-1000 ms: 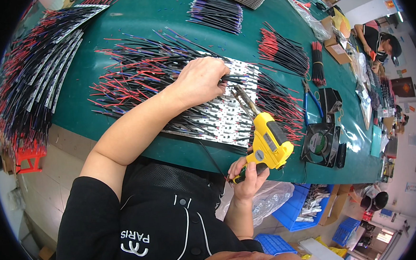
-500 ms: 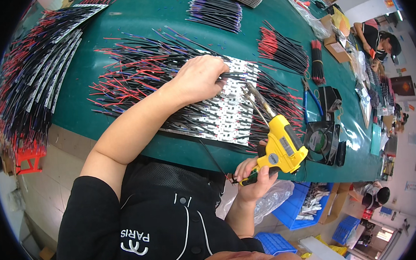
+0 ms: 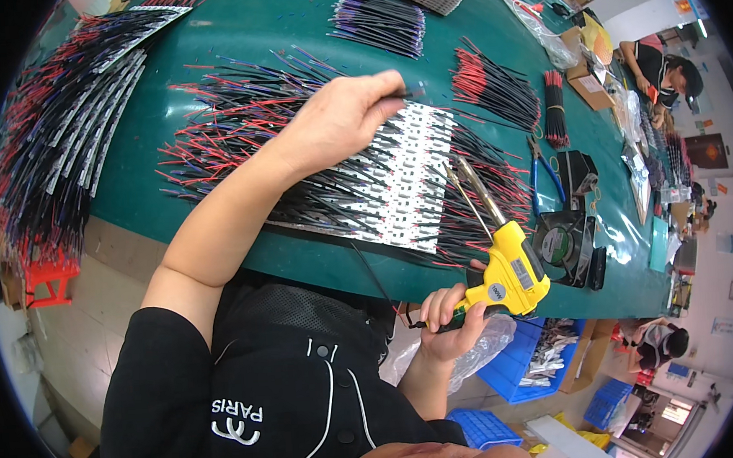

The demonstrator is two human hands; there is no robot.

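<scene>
My right hand (image 3: 449, 318) is wrapped round the grip of a yellow soldering gun (image 3: 504, 281). Its metal barrel points up and left, with a thin feed tube beside it, and the tip hangs over the right part of a white panel of small circuit boards (image 3: 406, 195). Over the far edge of that panel, my left hand (image 3: 347, 117) pinches what looks like a thin dark wire (image 3: 416, 91), blurred at the fingertips. Rows of black, red and blue wires (image 3: 227, 137) fan out left from the panel, and more stick out on its right. My left forearm hides some of them.
Loose wire bundles lie at the back: purple-tipped (image 3: 377, 23), red-tipped (image 3: 496, 82) and a tied one (image 3: 555, 108). Right of the panel are blue-handled pliers (image 3: 548, 176) and a black fan (image 3: 565, 246). Wired panels (image 3: 83, 120) are heaped at left. Another person (image 3: 659, 72) works far right.
My left hand has lifted from the panel's middle toward its far edge, its fingers now away from the gun's tip. The soldering gun has drawn back slightly to the right.
</scene>
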